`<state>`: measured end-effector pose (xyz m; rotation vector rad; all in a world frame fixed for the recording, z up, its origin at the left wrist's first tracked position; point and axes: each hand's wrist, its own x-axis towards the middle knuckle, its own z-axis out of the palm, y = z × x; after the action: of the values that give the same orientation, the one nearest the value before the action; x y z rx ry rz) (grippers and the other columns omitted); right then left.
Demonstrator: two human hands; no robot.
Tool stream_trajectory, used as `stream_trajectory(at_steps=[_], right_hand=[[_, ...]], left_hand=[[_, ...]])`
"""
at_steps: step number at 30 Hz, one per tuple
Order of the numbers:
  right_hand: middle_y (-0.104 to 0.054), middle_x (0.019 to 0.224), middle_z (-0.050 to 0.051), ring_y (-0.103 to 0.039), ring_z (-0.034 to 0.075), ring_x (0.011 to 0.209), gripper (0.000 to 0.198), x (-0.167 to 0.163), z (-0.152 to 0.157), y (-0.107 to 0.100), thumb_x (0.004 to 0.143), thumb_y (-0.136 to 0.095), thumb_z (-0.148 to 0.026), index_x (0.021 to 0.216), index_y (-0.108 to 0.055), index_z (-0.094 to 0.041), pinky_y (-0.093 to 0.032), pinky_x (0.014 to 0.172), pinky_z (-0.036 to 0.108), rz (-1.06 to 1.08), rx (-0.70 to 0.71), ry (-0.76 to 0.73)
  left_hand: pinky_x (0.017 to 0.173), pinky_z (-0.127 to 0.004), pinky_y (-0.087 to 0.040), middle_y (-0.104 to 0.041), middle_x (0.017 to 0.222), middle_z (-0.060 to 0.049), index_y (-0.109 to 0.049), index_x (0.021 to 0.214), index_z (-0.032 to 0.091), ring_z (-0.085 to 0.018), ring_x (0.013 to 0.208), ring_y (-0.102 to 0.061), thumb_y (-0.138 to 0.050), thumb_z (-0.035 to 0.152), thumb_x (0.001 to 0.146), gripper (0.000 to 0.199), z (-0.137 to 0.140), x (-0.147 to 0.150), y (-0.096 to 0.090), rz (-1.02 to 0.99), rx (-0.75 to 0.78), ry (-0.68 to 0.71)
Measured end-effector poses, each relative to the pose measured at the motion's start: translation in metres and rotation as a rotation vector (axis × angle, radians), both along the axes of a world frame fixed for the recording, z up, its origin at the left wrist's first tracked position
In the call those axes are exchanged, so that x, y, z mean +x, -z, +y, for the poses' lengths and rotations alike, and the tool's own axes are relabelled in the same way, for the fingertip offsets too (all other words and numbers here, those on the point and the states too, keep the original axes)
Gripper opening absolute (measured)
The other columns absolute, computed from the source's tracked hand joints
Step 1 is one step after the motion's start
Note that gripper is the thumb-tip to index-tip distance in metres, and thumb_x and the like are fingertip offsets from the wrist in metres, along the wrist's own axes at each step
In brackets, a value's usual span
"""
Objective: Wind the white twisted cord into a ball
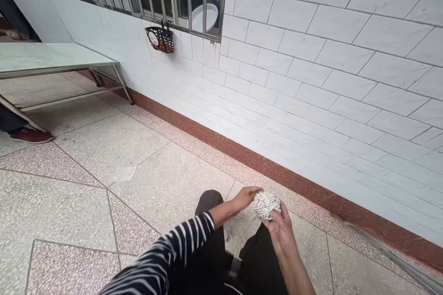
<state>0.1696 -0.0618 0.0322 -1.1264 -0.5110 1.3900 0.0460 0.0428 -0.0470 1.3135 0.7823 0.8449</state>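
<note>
A rounded white ball (266, 204) with thick, criss-crossing strands, like wound cord, is held above my lap, between my knees. Its exact material is too small to make out. My right hand (282, 228) grips it from the right and below, thumb across the front and fingers curled round the far side. On the upper left of the ball, my left hand (245, 197) holds it with its fingers reaching along the top edge; the fingertips are partly hidden. A small pale tangle (227, 234) shows beside my left knee, too blurred to name.
A white tiled wall (294, 78) with a red-brown base strip (214, 138) runs ahead. A black basket (161, 39) hangs below the barred window. At left stand a low metal-framed table (51, 57) and a person's red shoe (32, 135). Grey pipes (391, 249) lie along the wall at right.
</note>
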Motion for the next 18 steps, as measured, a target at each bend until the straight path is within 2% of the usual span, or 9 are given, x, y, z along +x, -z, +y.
stream_trajectory(at_steps=[4,6,8,10,12,15,18], right_hand=[[-0.069,0.113,0.004,-0.064,0.023,0.099,0.063,0.001,-0.003,0.026,0.062,-0.083,-0.028,0.121,-0.059,-0.027,-0.055,0.085,0.040,0.123,-0.052,-0.004],[-0.071,0.110,0.003,-0.066,0.022,0.094,0.063,0.001,-0.009,0.032,0.060,-0.086,-0.027,0.117,-0.060,-0.027,-0.055,0.084,0.040,0.177,-0.068,-0.009],[-0.073,0.106,0.004,-0.067,0.021,0.089,0.064,0.001,-0.016,0.037,0.056,-0.089,-0.025,0.114,-0.061,-0.025,-0.056,0.082,0.040,0.215,-0.090,-0.032],[-0.074,0.103,0.005,-0.069,0.022,0.088,0.064,0.002,-0.022,0.041,0.053,-0.091,-0.025,0.111,-0.062,-0.023,-0.056,0.081,0.040,0.250,-0.112,-0.065],[-0.075,0.099,0.005,-0.069,0.023,0.087,0.063,0.003,-0.027,0.045,0.052,-0.092,-0.028,0.108,-0.064,-0.022,-0.056,0.079,0.040,0.294,-0.137,-0.100],[-0.076,0.098,0.006,-0.070,0.025,0.087,0.062,0.004,-0.032,0.050,0.051,-0.093,-0.031,0.107,-0.067,-0.023,-0.057,0.075,0.040,0.334,-0.158,-0.136],[-0.077,0.102,0.006,-0.071,0.026,0.088,0.058,0.004,-0.034,0.053,0.052,-0.092,-0.034,0.105,-0.071,-0.024,-0.057,0.073,0.039,0.341,-0.144,-0.137]], left_hand=[[0.096,-0.037,-0.045,-0.073,0.103,-0.008,-0.072,0.110,0.014,-0.022,0.098,-0.065,-0.068,0.020,0.070,0.040,-0.021,-0.009,0.003,-0.194,-0.154,0.016],[0.092,-0.036,-0.046,-0.073,0.093,-0.007,-0.074,0.102,0.013,-0.022,0.092,-0.066,-0.073,0.021,0.064,0.038,-0.029,-0.014,0.000,-0.209,-0.192,0.054],[0.084,-0.034,-0.048,-0.072,0.082,-0.005,-0.076,0.087,0.012,-0.020,0.082,-0.065,-0.073,0.023,0.063,0.026,-0.037,-0.018,-0.003,-0.163,-0.190,0.057],[0.075,-0.031,-0.048,-0.069,0.070,-0.003,-0.074,0.071,0.011,-0.018,0.072,-0.062,-0.069,0.025,0.066,0.016,-0.044,-0.020,-0.004,-0.090,-0.148,0.031],[0.071,-0.028,-0.046,-0.067,0.066,-0.002,-0.071,0.062,0.011,-0.017,0.069,-0.060,-0.065,0.024,0.069,0.016,-0.050,-0.021,-0.002,-0.004,-0.042,0.017],[0.072,-0.026,-0.045,-0.068,0.068,-0.002,-0.069,0.059,0.012,-0.016,0.072,-0.059,-0.059,0.017,0.072,0.017,-0.056,-0.025,0.006,0.173,0.142,0.031],[0.071,-0.025,-0.044,-0.068,0.070,-0.002,-0.069,0.063,0.013,-0.017,0.075,-0.059,-0.056,0.016,0.075,0.018,-0.061,-0.030,0.017,0.354,0.205,0.040]])
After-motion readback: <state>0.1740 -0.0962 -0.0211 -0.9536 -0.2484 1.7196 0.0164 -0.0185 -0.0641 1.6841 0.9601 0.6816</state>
